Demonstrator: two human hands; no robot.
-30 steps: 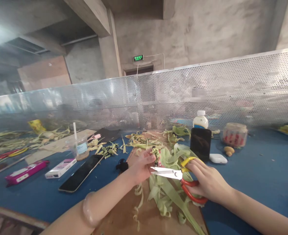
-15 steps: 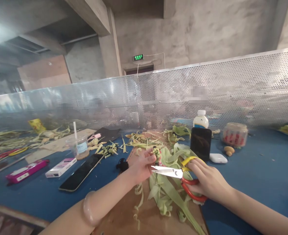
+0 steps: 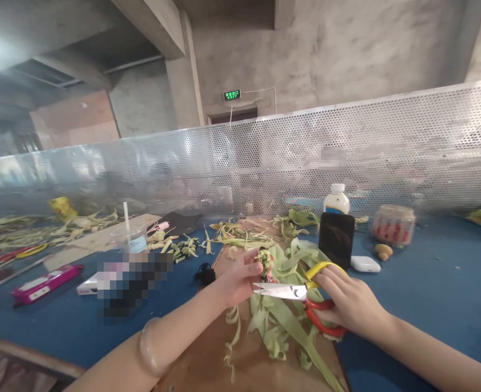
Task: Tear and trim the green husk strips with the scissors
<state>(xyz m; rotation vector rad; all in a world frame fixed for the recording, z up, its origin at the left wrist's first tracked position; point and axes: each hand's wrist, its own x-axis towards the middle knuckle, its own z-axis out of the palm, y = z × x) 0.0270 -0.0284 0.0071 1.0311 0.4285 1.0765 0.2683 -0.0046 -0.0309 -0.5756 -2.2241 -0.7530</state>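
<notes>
My left hand pinches a small, pale green, husk-like bundle with pink and dark bits on it. The fingers partly cover it, so its full shape is hidden. In my right hand is a pair of scissors with one yellow and one red handle loop, my fingers through the loops. Its blades point left, slightly apart, with the tips close to my left fingers just below the bundle. Under both hands, pale green husk leaves lie heaped on a brown board.
A black upright device, a bottle, a white case and a jar stand right of the board. On the left are a cup with a straw and a magenta box. A perforated metal screen runs behind.
Both hands stay nearly in place. The bundle shows a little more above my left fingers, and the scissors have shifted very slightly down and right in the view.
</notes>
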